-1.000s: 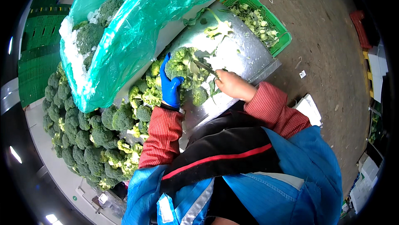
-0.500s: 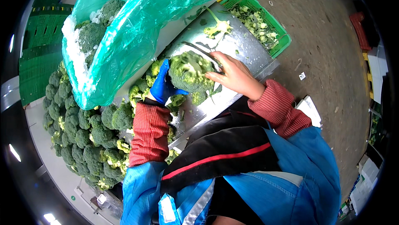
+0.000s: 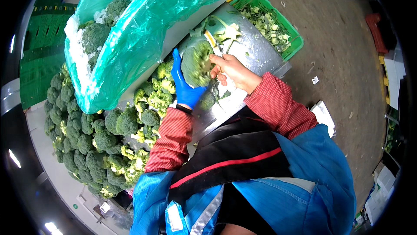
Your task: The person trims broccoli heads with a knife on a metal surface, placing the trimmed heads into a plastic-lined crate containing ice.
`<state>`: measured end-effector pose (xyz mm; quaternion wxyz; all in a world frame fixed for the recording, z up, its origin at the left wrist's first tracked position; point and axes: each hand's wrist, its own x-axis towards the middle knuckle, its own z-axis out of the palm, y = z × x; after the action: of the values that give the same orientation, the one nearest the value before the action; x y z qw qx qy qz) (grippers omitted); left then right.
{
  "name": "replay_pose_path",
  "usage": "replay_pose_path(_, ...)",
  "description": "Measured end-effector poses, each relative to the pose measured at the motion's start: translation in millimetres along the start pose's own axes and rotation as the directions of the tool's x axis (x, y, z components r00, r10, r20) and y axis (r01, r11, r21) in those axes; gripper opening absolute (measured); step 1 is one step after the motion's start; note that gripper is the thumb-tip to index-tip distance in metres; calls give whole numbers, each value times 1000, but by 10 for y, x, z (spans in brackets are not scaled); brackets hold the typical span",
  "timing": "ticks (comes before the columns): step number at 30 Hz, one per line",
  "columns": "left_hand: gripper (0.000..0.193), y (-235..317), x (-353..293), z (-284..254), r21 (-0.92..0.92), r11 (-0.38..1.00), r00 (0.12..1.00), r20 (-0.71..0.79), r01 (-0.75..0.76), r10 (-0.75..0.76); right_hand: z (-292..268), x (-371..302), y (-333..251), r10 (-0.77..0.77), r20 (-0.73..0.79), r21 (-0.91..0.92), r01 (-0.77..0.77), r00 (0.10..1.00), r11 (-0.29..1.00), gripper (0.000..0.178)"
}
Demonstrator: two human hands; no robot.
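Observation:
My left hand (image 3: 184,88), in a blue glove, cups a broccoli head (image 3: 194,65) from its left and lower side. The head is held above the metal work surface, with its cut stem side turned toward my right hand. My bare right hand (image 3: 232,71) grips a knife (image 3: 211,39), whose narrow blade points away from me beside the head's right edge; its handle is mostly hidden by my fingers. Trimmed stalks with leaves (image 3: 228,32) lie just beyond the knife. A small broccoli piece (image 3: 207,101) sits on the metal below the head.
Many broccoli heads (image 3: 89,148) are piled at left, with loose florets (image 3: 158,99) nearer my left arm. A green plastic bag (image 3: 143,31) holds broccoli and ice at upper left. A green basket (image 3: 297,43) of trimmings stands at far right. Green crates (image 3: 43,70) are stacked at left.
The broccoli head has been turned, so its stem side now faces right. The knife has swung from across the top of the head to its right side. My left forearm has shifted right.

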<state>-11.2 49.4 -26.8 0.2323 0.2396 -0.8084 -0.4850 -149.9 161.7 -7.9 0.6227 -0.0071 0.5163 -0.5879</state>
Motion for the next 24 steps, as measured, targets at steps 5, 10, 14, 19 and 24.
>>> replay_pose_path(5, 79, -160, 141, -385, -419, 801, 900, 273, 428, -339, -312, -134, 109, -414, -105, -663, 246, 904, 707, 24)
replay_pose_path(10, 70, -2, 279, -571, -226, 695, 724, 338, 682, -601, -519, -398, 462, -701, 353, -913, 393, 620, -111, 14)
replay_pose_path(14, 76, 53, 395, -525, -54, 685, 672, 259, 727, -694, -497, -436, 401, -648, 424, -902, 359, 632, -240, 9)
replay_pose_path(19, 94, -92, 465, -532, 3, 681, 660, 245, 732, -711, -537, -413, 176, -643, 487, -872, 375, 592, -315, 13)
replay_pose_path(24, 99, -85, 511, -523, 14, 711, 670, 319, 704, -670, -554, -423, 44, -606, 512, -857, 317, 608, -406, 16)
